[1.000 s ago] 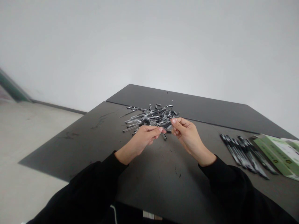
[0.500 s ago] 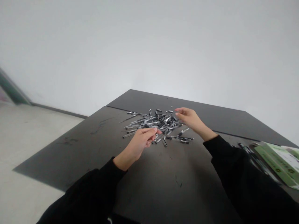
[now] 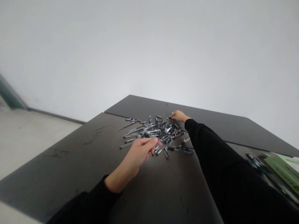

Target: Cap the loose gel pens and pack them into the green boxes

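A loose heap of pen parts (image 3: 149, 129), with clear barrels, dark refills and short black caps, lies in the middle of the dark table (image 3: 163, 193). My left hand (image 3: 142, 147) hovers at the near side of the heap, thumb and forefinger pinched together. Whatever sits between those fingers is too small to make out. Across the heap, my right hand (image 3: 179, 115) has its fingertips closed at a small pen cap (image 3: 169, 118) on the far edge. Several other caps lie scattered near it.
Beside my right sleeve, a green and white box (image 3: 280, 166) stands on the table with several dark pens (image 3: 268, 174) along its side. A seam crosses the tabletop behind the heap. The white wall (image 3: 149, 46) rises beyond the table.
My right hand has reached forward and left, from the heap's right side to a cap at its far edge, and its fingers have closed. My left hand keeps its pinch near the same spot.
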A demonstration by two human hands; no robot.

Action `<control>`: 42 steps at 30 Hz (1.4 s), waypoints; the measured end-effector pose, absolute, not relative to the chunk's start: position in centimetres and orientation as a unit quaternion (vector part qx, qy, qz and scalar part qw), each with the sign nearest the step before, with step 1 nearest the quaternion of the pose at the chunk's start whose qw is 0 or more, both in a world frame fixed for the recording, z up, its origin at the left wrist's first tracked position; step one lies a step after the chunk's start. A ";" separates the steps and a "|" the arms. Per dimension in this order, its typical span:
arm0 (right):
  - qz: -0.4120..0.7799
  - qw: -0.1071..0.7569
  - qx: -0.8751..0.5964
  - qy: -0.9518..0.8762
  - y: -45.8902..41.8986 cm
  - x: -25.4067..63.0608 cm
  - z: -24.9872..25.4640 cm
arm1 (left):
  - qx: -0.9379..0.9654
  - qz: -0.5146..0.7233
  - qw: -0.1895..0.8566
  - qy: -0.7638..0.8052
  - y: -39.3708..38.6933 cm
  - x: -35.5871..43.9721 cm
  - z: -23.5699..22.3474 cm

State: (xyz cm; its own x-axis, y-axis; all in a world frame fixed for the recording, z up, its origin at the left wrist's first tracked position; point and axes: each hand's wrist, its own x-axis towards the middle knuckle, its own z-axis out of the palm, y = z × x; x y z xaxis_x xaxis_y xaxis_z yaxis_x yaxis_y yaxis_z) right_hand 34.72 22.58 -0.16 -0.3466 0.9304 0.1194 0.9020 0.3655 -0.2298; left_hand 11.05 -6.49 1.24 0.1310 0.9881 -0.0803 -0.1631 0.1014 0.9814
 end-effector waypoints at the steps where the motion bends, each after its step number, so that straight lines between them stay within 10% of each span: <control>1: 0.074 0.129 -0.562 -0.814 22.4 34.6 -0.2 | 0.463 0.485 0.592 0.447 -6.5 11.0 1.2; 12: 0.363 0.392 -0.403 -0.743 8.8 38.2 6.9 | 0.533 0.464 0.566 0.424 -7.0 11.1 1.3; 42: 0.368 0.493 -0.424 -0.664 -7.4 37.4 3.5 | 0.584 0.381 0.607 0.381 -7.9 12.6 -0.1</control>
State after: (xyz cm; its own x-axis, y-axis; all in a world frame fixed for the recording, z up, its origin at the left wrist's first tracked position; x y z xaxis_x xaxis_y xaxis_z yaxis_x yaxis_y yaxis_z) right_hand 37.36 -7.40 3.50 -0.1535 0.9266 0.3432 0.2013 0.3694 -0.9072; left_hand 12.57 -7.92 -0.07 0.4199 0.9074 -0.0169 -0.0179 0.0269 0.9995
